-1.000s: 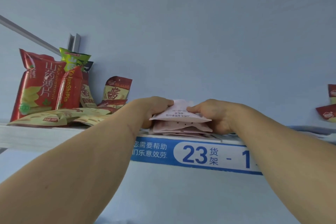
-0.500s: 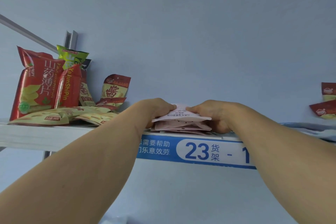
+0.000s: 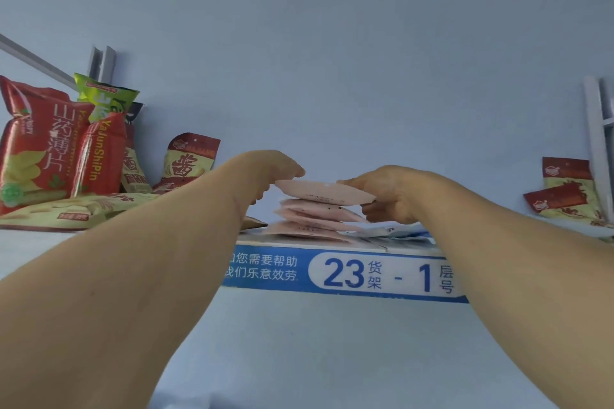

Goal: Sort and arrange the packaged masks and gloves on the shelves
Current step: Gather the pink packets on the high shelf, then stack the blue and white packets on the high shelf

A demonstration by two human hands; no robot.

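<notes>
Item: top pink mask packet, thin, light, floppy, likely slippery; left hand pinches nine-o'clock edge, right hand three-o'clock edge, above stack.

My left hand and right hand pinch opposite ends of the top pink packet, above the pink stack on the shelf. Blue label at 6 o'clock of the stack. Red snack bags at 9 o'clock; more snack bags at 3 o'clock.
</notes>
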